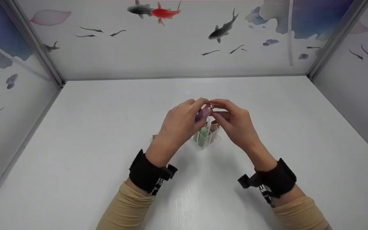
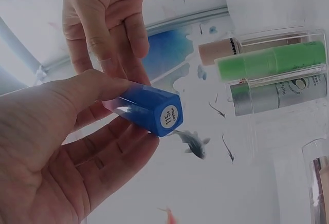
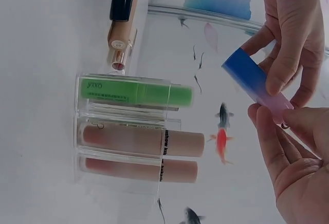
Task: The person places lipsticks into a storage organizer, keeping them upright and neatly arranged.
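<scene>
Holding a blue-to-pink lipstick tube (image 2: 147, 107) higher than the clear organizer (image 1: 209, 139), with fingers of the left hand (image 1: 180, 121) clamped around its body and those of the right hand (image 1: 239, 123) pinching the pink end. Looks glossy and stiff — probably light, perhaps slippery. Best taken by the flat sides, clear of the metal piece (image 1: 211, 106).

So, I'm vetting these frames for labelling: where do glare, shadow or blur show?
Head: soft shadows and a pale sheen on the white table; left wrist: strong glare at the left edge, though the number on the label of the lipstick tube reads clearly; right wrist: small print on the green tube too soft to read.
</scene>
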A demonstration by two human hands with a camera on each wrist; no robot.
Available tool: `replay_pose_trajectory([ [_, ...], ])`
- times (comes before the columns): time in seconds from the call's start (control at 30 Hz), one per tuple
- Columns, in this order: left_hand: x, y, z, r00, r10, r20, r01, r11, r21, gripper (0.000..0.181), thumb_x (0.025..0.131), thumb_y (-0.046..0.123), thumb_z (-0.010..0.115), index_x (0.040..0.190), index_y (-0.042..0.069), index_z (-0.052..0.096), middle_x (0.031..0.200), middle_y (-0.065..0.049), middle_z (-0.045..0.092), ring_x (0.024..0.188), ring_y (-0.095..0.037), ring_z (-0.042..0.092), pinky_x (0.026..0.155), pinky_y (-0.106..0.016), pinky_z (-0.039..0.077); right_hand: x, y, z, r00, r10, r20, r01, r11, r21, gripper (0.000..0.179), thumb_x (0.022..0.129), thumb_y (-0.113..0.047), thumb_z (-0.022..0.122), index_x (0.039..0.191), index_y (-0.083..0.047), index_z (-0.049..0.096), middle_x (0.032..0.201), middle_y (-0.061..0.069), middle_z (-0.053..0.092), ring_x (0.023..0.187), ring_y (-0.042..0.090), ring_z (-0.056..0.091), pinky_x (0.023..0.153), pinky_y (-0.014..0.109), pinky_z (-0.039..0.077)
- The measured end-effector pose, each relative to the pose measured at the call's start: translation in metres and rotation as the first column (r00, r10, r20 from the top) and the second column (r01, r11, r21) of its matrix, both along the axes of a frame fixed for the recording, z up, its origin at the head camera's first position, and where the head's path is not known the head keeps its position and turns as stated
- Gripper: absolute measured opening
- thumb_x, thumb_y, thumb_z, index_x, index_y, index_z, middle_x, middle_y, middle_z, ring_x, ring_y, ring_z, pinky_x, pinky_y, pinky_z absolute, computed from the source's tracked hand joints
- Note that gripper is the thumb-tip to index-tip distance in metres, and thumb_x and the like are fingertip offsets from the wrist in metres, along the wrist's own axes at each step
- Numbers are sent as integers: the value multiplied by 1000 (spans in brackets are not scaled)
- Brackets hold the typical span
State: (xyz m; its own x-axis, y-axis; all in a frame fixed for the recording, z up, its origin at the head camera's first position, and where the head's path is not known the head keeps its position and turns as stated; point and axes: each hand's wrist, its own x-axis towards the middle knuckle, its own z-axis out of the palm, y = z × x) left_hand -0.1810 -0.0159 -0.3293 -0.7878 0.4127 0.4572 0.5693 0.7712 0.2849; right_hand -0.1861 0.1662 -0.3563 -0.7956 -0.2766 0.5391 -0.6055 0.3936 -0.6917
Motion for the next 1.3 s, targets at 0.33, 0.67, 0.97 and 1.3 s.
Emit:
replay_pose_trajectory([
  [0.33, -6, -4, -3, 999, 39, -12, -38, 998, 55, 24, 94, 32, 57, 112, 17, 60, 93, 0, 71, 74, -14, 68, 61, -27, 54, 0, -9, 15, 989, 4, 151, -1, 1000, -21, 31, 93, -7, 57, 122, -13, 61, 120, 3, 61, 102, 15, 67, 81, 26, 55],
  [0.67, -16, -10, -6, 998, 41, 42, -47, 987, 152, 16, 88, 17, 66, 98, 7, 58, 90, -3, 71, 81, -13, 69, 69, -22, 55, -1, -26, 21, 998, -65, -13, 66, 975, 213, 28, 94, -9, 55, 121, -9, 64, 117, 5, 65, 98, 14, 66, 83, 31, 54],
  [0.97, -20, -11, -11, 995, 71, 76, -79, 992, 103, 16, 90, 18, 64, 98, 6, 61, 92, -5, 72, 76, -16, 68, 64, -24, 54, -7, -30, 8, 992, -55, -109, 85, 955, 286, 29, 94, -4, 53, 121, -5, 64, 114, 7, 66, 91, 14, 64, 78, 25, 53],
  [1.3, -24, -7, -19, 992, 80, 98, -91, 989, 115, 16, 89, 16, 65, 100, 6, 59, 95, -6, 71, 81, -16, 69, 69, -25, 55, -9, -29, 2, 991, -45, -130, 84, 945, 314, 29, 95, -6, 53, 121, -4, 63, 114, 10, 66, 92, 16, 65, 76, 28, 54],
])
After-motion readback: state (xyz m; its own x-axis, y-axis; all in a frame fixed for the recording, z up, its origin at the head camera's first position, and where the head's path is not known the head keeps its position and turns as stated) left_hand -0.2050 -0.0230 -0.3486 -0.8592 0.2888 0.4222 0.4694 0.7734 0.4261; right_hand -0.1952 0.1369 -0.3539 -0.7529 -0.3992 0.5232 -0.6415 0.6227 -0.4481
